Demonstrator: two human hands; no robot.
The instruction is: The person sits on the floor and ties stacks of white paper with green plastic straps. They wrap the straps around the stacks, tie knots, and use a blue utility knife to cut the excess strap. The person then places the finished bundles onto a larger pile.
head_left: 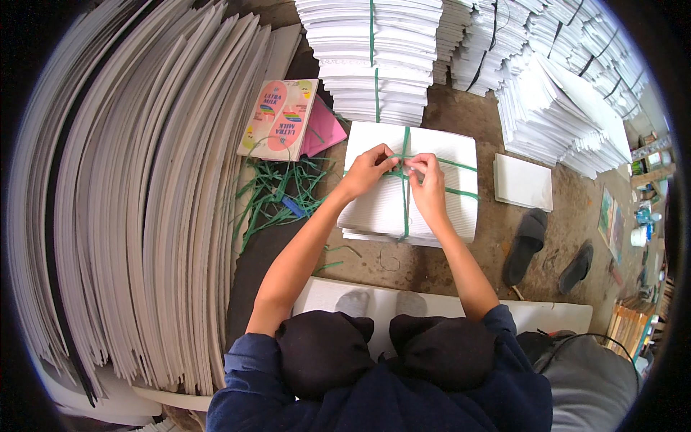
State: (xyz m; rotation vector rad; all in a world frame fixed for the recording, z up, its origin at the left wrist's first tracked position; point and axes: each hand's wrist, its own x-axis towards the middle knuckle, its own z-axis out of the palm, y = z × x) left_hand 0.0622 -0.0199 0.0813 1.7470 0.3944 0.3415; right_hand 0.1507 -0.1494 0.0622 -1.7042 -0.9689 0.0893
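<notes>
Green plastic strap point(405, 189) crosses one white stack of flat sheets point(374, 205) that lies on the brown floor point(461, 115) in front of the seated person. Both hands meet at the crossing near the stack's far edge: the left hand point(368, 167) pinches the strap with fingers pressed together, and the right hand point(426, 178) pinches it just beside. A loose heap of green strap offcuts point(277, 193) lies left of the stack, beside one pink printed carton point(279, 119). One small white pile point(523, 182) sits to the right, near two dark sandals point(547, 252). One tied bundle point(374, 57) stands beyond, with several more bundles point(568, 79) at the right. Tall leaning sheets point(137, 209) fill the left side.
</notes>
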